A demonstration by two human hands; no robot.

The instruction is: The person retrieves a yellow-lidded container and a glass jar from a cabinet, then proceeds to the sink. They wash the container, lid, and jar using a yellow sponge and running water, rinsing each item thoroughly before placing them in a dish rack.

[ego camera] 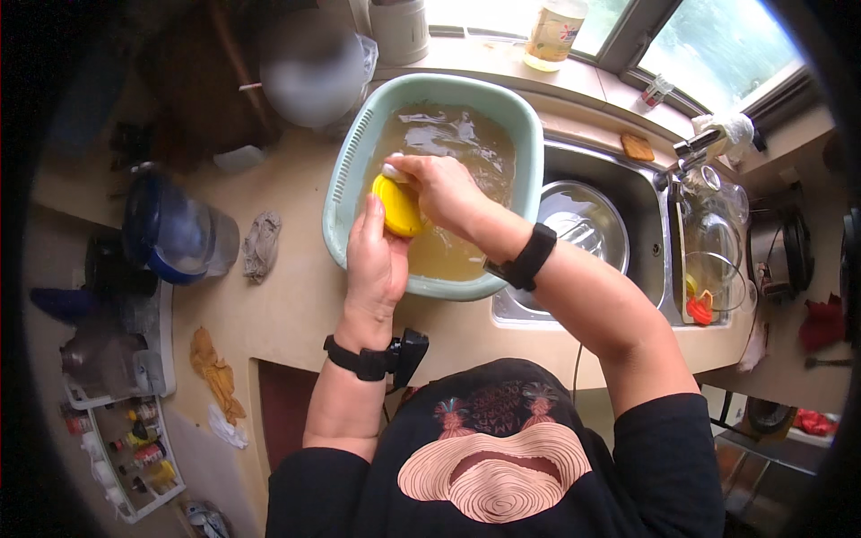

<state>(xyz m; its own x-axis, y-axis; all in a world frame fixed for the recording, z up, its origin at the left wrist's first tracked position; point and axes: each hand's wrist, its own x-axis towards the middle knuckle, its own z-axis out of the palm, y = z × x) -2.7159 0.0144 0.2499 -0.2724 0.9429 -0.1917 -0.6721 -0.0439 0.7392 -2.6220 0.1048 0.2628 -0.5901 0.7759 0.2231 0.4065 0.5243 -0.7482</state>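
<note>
Above a pale green plastic basin [531, 134] of murky brownish water [451, 259], my left hand [377, 252] grips a round yellow lid-like disc [397, 207] by its lower edge. The disc is tilted. At its upper edge, my right hand [440, 188] pinches a small white object [392, 171], mostly covered by the fingers, so its kind is unclear. Both hands are over the water. The basin rests partly on the counter and partly over the rim of a stainless steel sink [646, 222].
A round metal bowl or lid [584, 208] lies in the sink, beside the tap [696, 144]. Glassware [713, 222] stands at right. On the left counter are a crumpled grey cloth [262, 247], a blue-lidded container [178, 232] and an orange-brown cloth [216, 376]. A detergent bottle [553, 37] stands on the windowsill.
</note>
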